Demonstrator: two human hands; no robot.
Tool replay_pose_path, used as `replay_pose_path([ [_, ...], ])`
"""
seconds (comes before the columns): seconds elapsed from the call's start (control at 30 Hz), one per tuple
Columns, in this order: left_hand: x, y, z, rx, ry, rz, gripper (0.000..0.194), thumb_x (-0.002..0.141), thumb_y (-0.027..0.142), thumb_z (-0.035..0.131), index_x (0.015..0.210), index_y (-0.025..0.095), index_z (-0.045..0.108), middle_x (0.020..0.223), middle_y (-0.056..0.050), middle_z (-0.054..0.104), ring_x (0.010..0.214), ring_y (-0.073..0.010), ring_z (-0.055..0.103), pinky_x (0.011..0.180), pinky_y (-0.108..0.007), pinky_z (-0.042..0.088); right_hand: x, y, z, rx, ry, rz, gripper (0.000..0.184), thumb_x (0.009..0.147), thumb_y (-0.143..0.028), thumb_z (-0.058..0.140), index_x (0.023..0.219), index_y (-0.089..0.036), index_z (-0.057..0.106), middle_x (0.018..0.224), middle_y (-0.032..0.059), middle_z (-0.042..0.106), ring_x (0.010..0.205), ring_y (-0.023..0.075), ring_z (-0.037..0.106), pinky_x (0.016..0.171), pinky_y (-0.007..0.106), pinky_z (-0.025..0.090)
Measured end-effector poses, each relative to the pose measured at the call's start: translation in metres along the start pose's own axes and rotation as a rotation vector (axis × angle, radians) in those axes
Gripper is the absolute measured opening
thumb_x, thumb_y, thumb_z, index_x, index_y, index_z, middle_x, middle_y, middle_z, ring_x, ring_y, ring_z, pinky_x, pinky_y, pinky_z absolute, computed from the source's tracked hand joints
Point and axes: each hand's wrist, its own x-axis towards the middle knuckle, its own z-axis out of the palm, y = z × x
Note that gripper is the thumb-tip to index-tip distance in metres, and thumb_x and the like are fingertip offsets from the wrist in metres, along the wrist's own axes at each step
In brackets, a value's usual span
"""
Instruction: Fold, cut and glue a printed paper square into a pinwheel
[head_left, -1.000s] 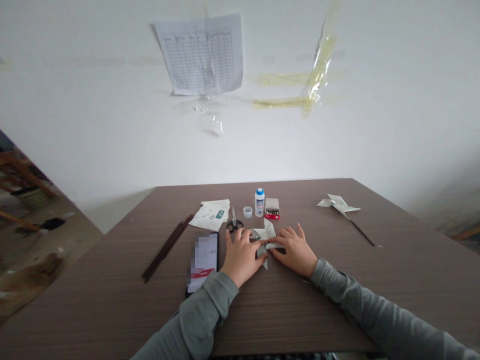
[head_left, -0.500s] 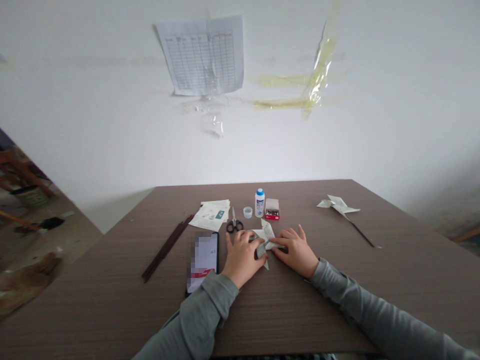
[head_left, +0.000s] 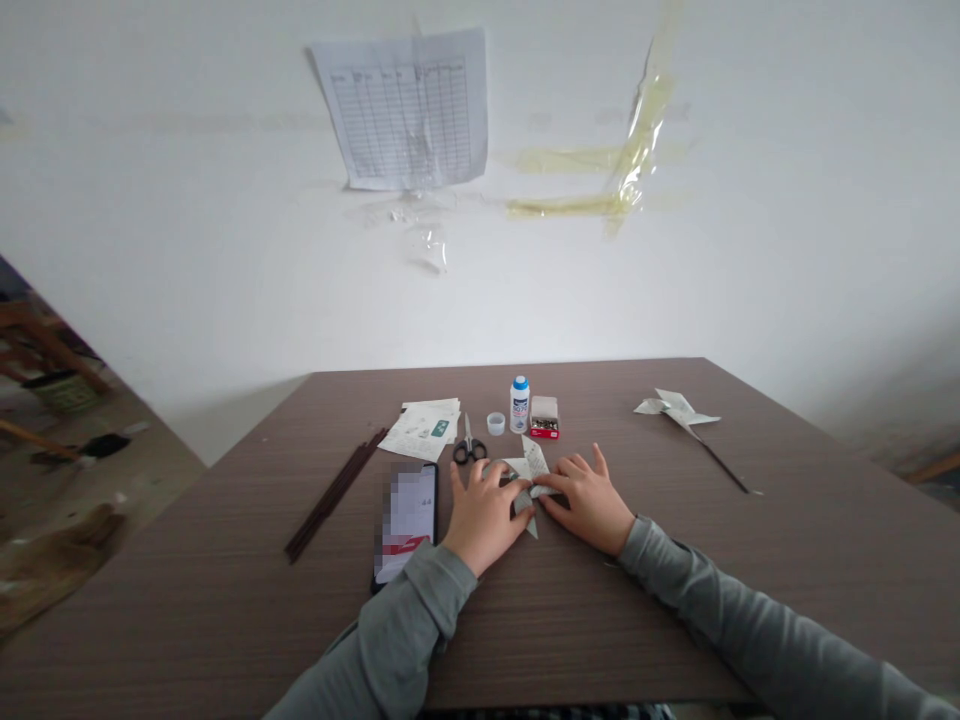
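A folded paper pinwheel (head_left: 535, 457) made of printed paper lies on the table between my hands, its pointed blades sticking out. My left hand (head_left: 484, 515) holds its left and lower side, with the thumb and fingertips pressed onto the paper. From the right, my right hand (head_left: 592, 508) grips the pinwheel near its centre with thumb and forefinger. My fingers cover parts of the blades. Just beyond my left hand lie black-handled scissors (head_left: 469, 451). A smartphone (head_left: 405, 525) with a lit screen rests beside my left wrist.
Behind the pinwheel stand a blue-capped white bottle (head_left: 519, 408), a small white cup (head_left: 496, 424) and a red box of small metal pieces (head_left: 544, 425). Paper sheets (head_left: 420, 428) and dark sticks (head_left: 334, 497) lie left. A pinwheel on a stick (head_left: 679, 408) lies far right.
My right hand has shifted very slightly left and up at the pinwheel's centre. My left hand stays nearly in place, and the other things have not moved.
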Motion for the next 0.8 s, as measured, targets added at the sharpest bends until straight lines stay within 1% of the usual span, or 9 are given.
replay_pose_path([
  [0.13, 0.001, 0.000, -0.005, 0.020, -0.050, -0.003, 0.040, 0.117, 0.033, 0.091, 0.156, 0.042, 0.097, 0.175, -0.011, 0.084, 0.177, -0.0499, 0.062, 0.154, -0.097, 0.034, 0.001, -0.003, -0.003, -0.004, -0.029, 0.004, 0.030, 0.117, -0.029, 0.085, 0.140, -0.038, 0.102, 0.128, 0.0100, 0.093, 0.138, 0.0415, 0.085, 0.152, 0.096, 0.038],
  [0.27, 0.002, -0.001, -0.005, 0.007, -0.080, -0.020, 0.043, 0.119, 0.034, 0.089, 0.161, 0.042, 0.095, 0.177, -0.012, 0.081, 0.177, -0.0491, 0.061, 0.154, -0.097, 0.035, 0.000, -0.001, 0.001, 0.016, -0.011, 0.008, 0.032, 0.121, -0.027, 0.079, 0.141, -0.037, 0.102, 0.127, 0.0115, 0.093, 0.136, 0.0400, 0.084, 0.150, 0.096, 0.039],
  [0.37, 0.000, -0.001, -0.001, 0.003, -0.068, -0.031, 0.046, 0.118, 0.033, 0.091, 0.164, 0.042, 0.093, 0.175, -0.013, 0.081, 0.175, -0.0482, 0.063, 0.153, -0.097, 0.038, -0.001, 0.003, 0.006, 0.040, 0.019, 0.018, 0.033, 0.120, -0.026, 0.081, 0.140, -0.039, 0.102, 0.124, 0.0103, 0.093, 0.133, 0.0405, 0.085, 0.148, 0.095, 0.042],
  [0.43, -0.001, -0.002, 0.002, 0.009, -0.046, -0.028, 0.045, 0.117, 0.031, 0.093, 0.161, 0.041, 0.094, 0.171, -0.013, 0.082, 0.173, -0.0475, 0.066, 0.152, -0.096, 0.041, -0.001, 0.006, 0.009, 0.054, 0.038, 0.023, 0.030, 0.117, -0.026, 0.084, 0.136, -0.041, 0.103, 0.121, 0.0078, 0.093, 0.132, 0.0408, 0.087, 0.148, 0.094, 0.045],
  [0.57, -0.002, -0.003, 0.005, 0.016, 0.000, -0.008, 0.046, 0.113, 0.027, 0.098, 0.157, 0.039, 0.095, 0.164, -0.012, 0.085, 0.170, -0.0468, 0.069, 0.152, -0.094, 0.044, 0.000, 0.010, 0.012, 0.068, 0.075, 0.005, 0.027, 0.112, -0.027, 0.089, 0.130, -0.042, 0.102, 0.116, 0.0044, 0.093, 0.127, 0.0413, 0.089, 0.150, 0.094, 0.043],
  [0.67, -0.002, -0.003, 0.005, 0.014, 0.003, -0.008, 0.047, 0.113, 0.027, 0.099, 0.158, 0.041, 0.095, 0.164, -0.011, 0.086, 0.171, -0.0479, 0.069, 0.152, -0.096, 0.043, -0.001, 0.010, 0.012, 0.066, 0.077, -0.002, 0.028, 0.112, -0.027, 0.088, 0.131, -0.041, 0.102, 0.117, 0.0054, 0.093, 0.128, 0.0417, 0.089, 0.150, 0.095, 0.041],
  [0.8, -0.002, -0.002, 0.001, 0.018, -0.018, -0.006, 0.045, 0.116, 0.030, 0.096, 0.160, 0.042, 0.095, 0.168, -0.012, 0.085, 0.173, -0.0496, 0.067, 0.151, -0.099, 0.040, -0.002, 0.007, 0.010, 0.036, 0.071, -0.019, 0.029, 0.113, -0.029, 0.087, 0.134, -0.042, 0.103, 0.118, 0.0070, 0.093, 0.127, 0.0392, 0.088, 0.149, 0.093, 0.044],
])
